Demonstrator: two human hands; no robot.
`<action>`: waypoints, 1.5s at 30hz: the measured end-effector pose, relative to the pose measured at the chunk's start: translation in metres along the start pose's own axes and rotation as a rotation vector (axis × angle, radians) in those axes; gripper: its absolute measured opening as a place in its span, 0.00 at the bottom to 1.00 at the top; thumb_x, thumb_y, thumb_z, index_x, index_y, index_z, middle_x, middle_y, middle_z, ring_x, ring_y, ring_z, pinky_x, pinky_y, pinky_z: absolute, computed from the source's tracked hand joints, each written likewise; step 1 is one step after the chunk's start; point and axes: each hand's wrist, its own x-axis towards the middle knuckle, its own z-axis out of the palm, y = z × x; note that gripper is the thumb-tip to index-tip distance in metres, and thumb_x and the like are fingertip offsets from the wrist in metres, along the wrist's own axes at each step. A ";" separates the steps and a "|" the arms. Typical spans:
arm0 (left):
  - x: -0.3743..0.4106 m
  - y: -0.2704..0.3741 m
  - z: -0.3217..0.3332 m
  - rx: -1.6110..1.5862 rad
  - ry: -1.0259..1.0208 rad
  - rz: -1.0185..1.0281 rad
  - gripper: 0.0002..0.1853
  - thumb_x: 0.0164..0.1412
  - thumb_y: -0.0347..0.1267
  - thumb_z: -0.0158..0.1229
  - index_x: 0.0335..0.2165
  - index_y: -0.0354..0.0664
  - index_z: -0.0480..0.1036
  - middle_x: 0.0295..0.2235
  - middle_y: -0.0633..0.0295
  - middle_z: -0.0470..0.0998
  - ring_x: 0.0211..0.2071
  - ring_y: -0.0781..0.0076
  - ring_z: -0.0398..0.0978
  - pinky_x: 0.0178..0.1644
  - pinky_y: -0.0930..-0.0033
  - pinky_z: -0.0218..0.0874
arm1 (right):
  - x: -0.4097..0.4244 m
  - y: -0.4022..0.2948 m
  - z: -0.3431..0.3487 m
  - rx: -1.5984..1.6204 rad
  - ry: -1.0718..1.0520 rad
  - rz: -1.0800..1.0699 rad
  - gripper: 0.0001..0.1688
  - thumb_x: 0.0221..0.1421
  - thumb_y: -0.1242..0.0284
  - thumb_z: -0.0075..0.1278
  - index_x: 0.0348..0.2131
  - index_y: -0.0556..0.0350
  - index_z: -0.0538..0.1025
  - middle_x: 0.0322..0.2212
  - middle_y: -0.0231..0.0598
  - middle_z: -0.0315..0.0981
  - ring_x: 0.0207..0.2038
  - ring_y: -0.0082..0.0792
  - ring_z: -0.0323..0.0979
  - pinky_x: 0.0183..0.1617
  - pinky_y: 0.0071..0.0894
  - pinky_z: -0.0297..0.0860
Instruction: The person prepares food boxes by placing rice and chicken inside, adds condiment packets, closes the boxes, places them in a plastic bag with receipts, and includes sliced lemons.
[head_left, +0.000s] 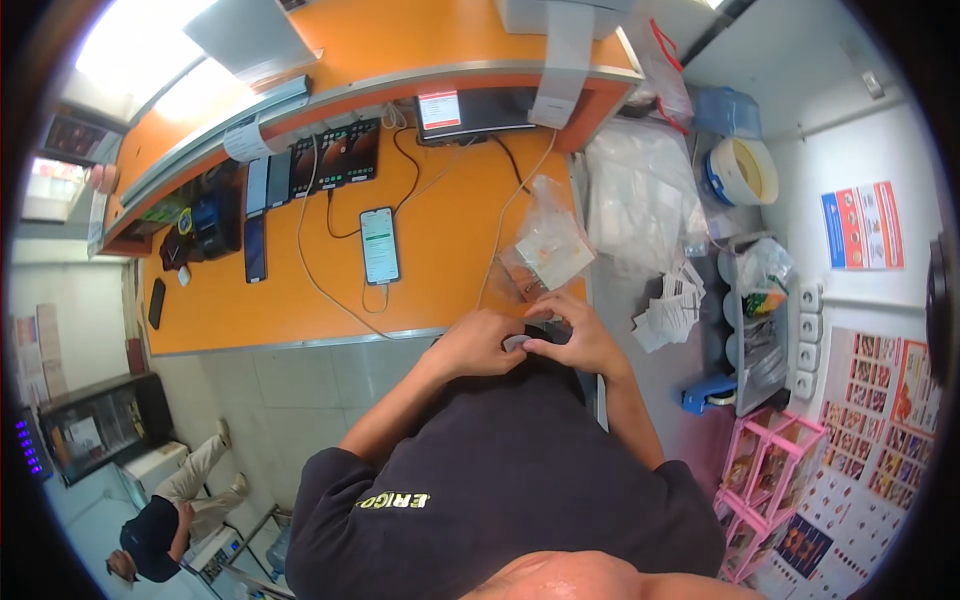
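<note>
My left hand (480, 345) and my right hand (574, 334) meet in front of my body at the near edge of the orange counter (442, 300). Between their fingers shows a small pale piece (516, 343), perhaps paper; which hand grips it is hard to tell. Just beyond my right hand lies a clear plastic bag (546, 214) with a white sheet (555, 255) on or in it. A smartphone (381, 247) with a lit screen lies on the counter, a cable plugged into its lower end.
Tablets (337, 154), a dark phone (256, 249), a monitor (480, 112) and loose cables occupy the counter. At right are plastic bags (637, 187), paper slips (671, 311) and a pink rack (765, 480). Another person (154, 536) is at lower left.
</note>
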 end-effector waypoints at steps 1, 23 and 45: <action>0.001 0.000 -0.001 -0.018 -0.036 -0.015 0.12 0.57 0.36 0.62 0.33 0.37 0.80 0.27 0.45 0.80 0.29 0.42 0.78 0.33 0.48 0.67 | -0.004 0.009 0.005 -0.002 0.008 -0.018 0.20 0.49 0.67 0.71 0.41 0.51 0.82 0.43 0.36 0.77 0.45 0.34 0.76 0.46 0.33 0.70; 0.066 -0.146 0.048 -0.274 0.430 -0.126 0.11 0.65 0.36 0.66 0.37 0.38 0.82 0.30 0.59 0.81 0.27 0.72 0.76 0.33 0.70 0.67 | 0.038 0.078 0.082 -0.530 0.738 -0.013 0.08 0.52 0.67 0.66 0.28 0.52 0.85 0.32 0.37 0.64 0.39 0.43 0.64 0.45 0.43 0.61; 0.079 -0.150 0.045 -0.073 0.617 -0.106 0.18 0.56 0.44 0.74 0.26 0.41 0.79 0.22 0.62 0.76 0.22 0.69 0.74 0.29 0.66 0.65 | 0.049 0.090 0.073 -0.724 0.731 -0.106 0.15 0.49 0.62 0.64 0.21 0.51 0.76 0.29 0.37 0.66 0.36 0.42 0.65 0.42 0.46 0.59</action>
